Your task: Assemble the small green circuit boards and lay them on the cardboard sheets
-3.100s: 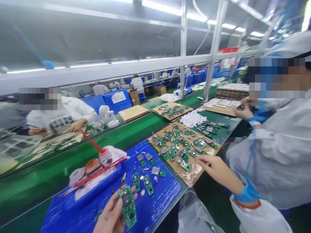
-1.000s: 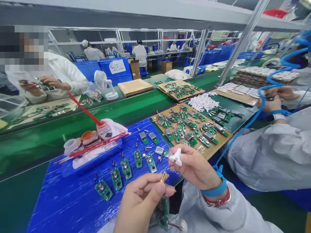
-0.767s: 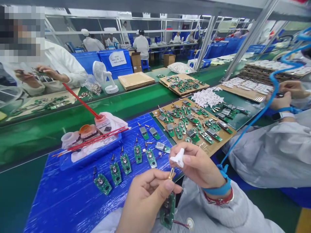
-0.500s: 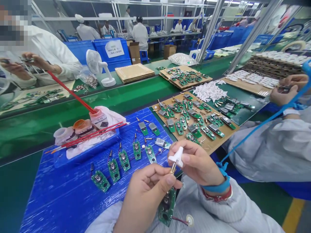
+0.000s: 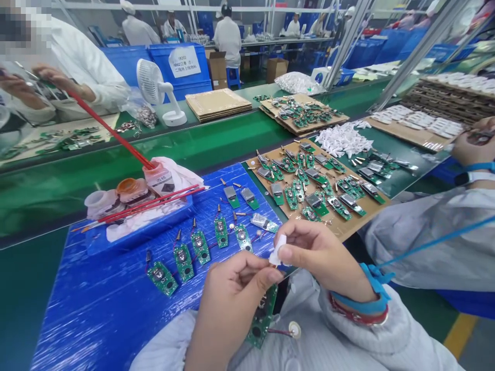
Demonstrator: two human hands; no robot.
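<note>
My left hand (image 5: 235, 293) is closed in a pinch on the thin metal tube of a green circuit board (image 5: 262, 319). That board hangs below my fingers, over my lap, partly covered by them. A round buzzer disc (image 5: 294, 330) dangles from it on thin wires. My right hand (image 5: 309, 252) pinches a small white plastic nozzle-like piece (image 5: 277, 251) by its sides. The white piece sits over the tip of the tube, right above my left thumb and forefinger; how far the tube goes in is hidden. Several more boards (image 5: 162, 278) lie in front on the blue-wrapped mat (image 5: 116, 288).
A blue tray (image 5: 139, 226) with jars and red-handled brushes stands at the left. Boards crowd a cardboard sheet (image 5: 270, 193), with a heap of white pieces (image 5: 342, 139) behind. A co-worker's sleeve (image 5: 425, 226) is close at the right; another person sits across the green belt (image 5: 193, 136).
The white piece has come down over the metal tube, which showed below it before and is now mostly covered. Both hands stay close together. The view has shifted slightly.
</note>
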